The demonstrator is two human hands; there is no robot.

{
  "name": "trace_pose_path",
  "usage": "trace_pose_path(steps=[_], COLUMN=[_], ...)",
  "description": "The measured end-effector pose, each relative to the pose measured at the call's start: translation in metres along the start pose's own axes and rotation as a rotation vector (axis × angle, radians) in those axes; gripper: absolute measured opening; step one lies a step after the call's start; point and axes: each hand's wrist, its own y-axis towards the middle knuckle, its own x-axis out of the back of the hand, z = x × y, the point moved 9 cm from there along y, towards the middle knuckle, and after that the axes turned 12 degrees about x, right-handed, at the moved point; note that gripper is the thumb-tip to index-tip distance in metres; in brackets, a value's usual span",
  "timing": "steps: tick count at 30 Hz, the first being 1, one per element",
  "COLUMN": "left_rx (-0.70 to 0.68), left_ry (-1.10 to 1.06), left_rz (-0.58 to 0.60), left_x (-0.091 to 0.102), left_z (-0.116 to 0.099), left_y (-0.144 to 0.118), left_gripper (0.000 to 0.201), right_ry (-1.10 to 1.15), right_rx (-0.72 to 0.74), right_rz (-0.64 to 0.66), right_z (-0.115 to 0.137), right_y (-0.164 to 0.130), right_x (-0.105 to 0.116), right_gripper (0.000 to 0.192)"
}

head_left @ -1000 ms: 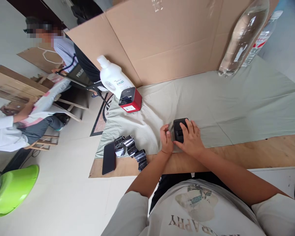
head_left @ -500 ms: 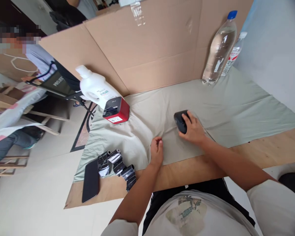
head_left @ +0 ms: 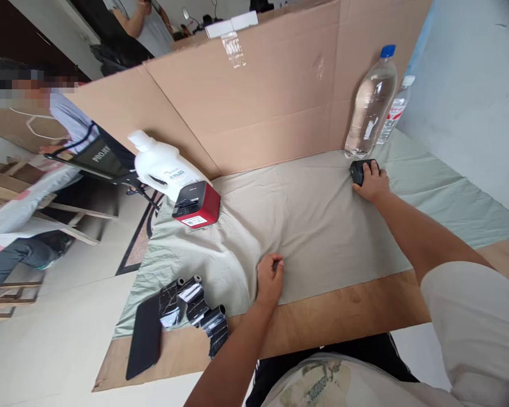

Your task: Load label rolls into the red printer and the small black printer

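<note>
Behind the black box (head_left: 357,172): bottles (head_left: 372,107).

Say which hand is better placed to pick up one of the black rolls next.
Likely the left hand: it rests loosely curled on the cloth, nearer the black rolls. The right hand is on the black device near the large bottle, well away from the rolls.

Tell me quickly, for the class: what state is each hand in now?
Left hand: loosely curled on the cloth; whether it holds anything cannot be told.
Right hand: closed on the black box.
</note>
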Motion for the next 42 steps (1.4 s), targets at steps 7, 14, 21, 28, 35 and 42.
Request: trace_pose_path(steps=[7, 14, 21, 28, 35, 42], left_rx=[0.006, 0.028, 0.618, 0.706, 0.353, 0.046], left_ry=[0.222, 0.362, 0.482, 0.454, 0.366, 0.172], left_rz=[0.113, 0.204, -0.456, -0.483, -0.524, -0.270], left_x=[-0.011, 0.049, 0.209, 0.208, 0.175, 0.087], left_z=[-0.017, -0.018, 0.036, 0.060, -0.005, -0.079], left_y=[-0.014, 0.055, 0.198, 0.212, 0.170, 0.074], left_gripper=[0.013, 0.040, 0.112, 0.119, 0.113, 0.113], right_ry=[-0.120, -0.023, -0.035, 0.000, 0.016, 0.033], right_rx=[0.126, 0.563, 0.547, 0.530, 0.519, 0.521], right_rz=[0.128, 0.039, -0.009, -0.005, 0.042, 0.025], right_z=[0.088, 0.166, 0.166, 0.168, 0.169, 0.170], right_y=[-0.083, -0.187, -0.185, -0.186, -0.185, -0.186], right_x=[-0.031, -0.058, -0.050, -0.046, -0.044, -0.041], right_gripper=[0.084, 0.069, 0.066, 0.062, 0.061, 0.061])
